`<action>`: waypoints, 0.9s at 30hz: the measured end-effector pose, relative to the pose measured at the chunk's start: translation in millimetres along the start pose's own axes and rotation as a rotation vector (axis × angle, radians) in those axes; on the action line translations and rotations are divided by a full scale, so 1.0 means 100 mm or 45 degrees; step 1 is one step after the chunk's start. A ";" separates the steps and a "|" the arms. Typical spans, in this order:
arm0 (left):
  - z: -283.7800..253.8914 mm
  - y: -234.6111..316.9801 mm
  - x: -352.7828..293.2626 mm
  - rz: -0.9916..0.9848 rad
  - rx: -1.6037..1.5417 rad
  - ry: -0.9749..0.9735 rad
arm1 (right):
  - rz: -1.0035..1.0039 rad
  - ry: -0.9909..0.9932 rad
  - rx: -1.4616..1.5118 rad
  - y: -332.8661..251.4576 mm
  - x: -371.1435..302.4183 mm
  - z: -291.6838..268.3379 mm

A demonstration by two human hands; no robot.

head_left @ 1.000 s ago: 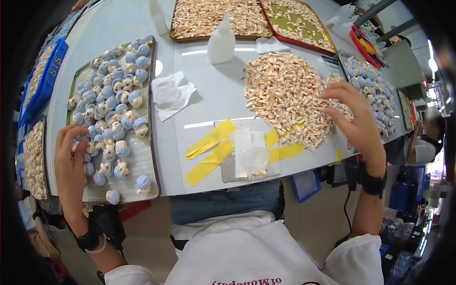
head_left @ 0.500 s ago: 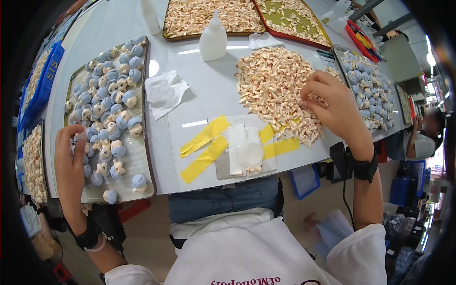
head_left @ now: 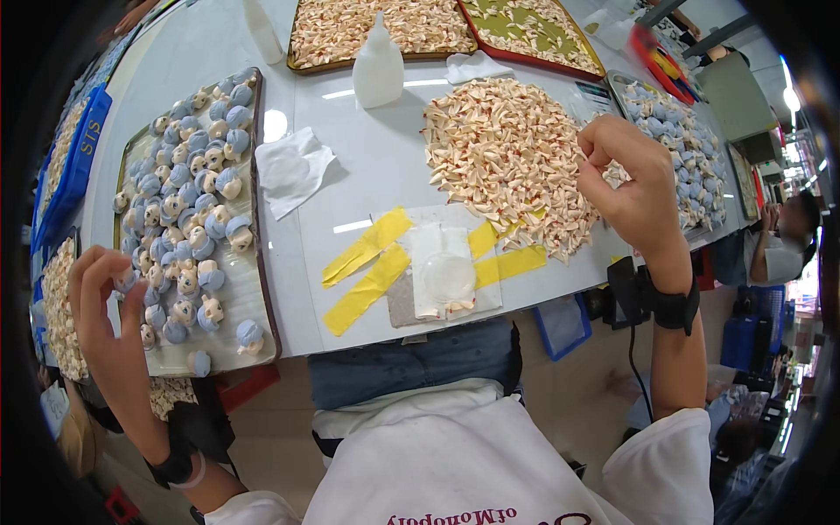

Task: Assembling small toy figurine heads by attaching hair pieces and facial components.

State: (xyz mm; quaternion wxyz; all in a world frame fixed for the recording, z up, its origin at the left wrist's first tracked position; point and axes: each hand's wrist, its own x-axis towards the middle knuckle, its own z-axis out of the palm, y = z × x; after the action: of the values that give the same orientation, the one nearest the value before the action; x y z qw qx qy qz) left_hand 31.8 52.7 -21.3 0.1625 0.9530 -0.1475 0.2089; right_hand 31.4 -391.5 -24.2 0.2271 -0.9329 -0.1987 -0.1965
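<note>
A: Watching the right hand (head_left: 632, 188) now, we're seeing it lifting off the pile (head_left: 512, 157) of small cream pieces. A second ago it was lying flat on the heap's right edge; now it is raised above that edge with fingers curled in.

B: We're agreeing, and those fingers are pinching something tiny, though we cannot tell what from here. We're judging that a piece is coming out of the heap.

A: Over on the other side, the left hand (head_left: 103, 302) is staying where it was, at the near left edge of the tray (head_left: 262, 289). It is closing thumb and fingertips on a blue-capped figure (head_left: 125, 280).

B: So we're reading both hands as gripping, one on a figure, one probably on a small part. The remaining figures are sitting in rows on that tray, untouched.

A: Between the hands, we're noting a clear pad (head_left: 444, 273) taped down with yellow tape (head_left: 363, 267), a tissue (head_left: 293, 171) beside the tray, and a white bottle (head_left: 378, 66) farther back.
</note>
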 end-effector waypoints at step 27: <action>0.41 1.22 -0.48 0.230 -1.360 -0.249 | 0.474 0.369 0.576 -0.23 -0.66 -0.10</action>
State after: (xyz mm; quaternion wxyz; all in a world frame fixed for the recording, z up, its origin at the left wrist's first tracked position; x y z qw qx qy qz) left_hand -38.1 -62.6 -47.1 0.5906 0.7364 -0.3287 0.0285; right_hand -37.1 -396.1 -38.2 0.4866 -0.8415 -0.0291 -0.2331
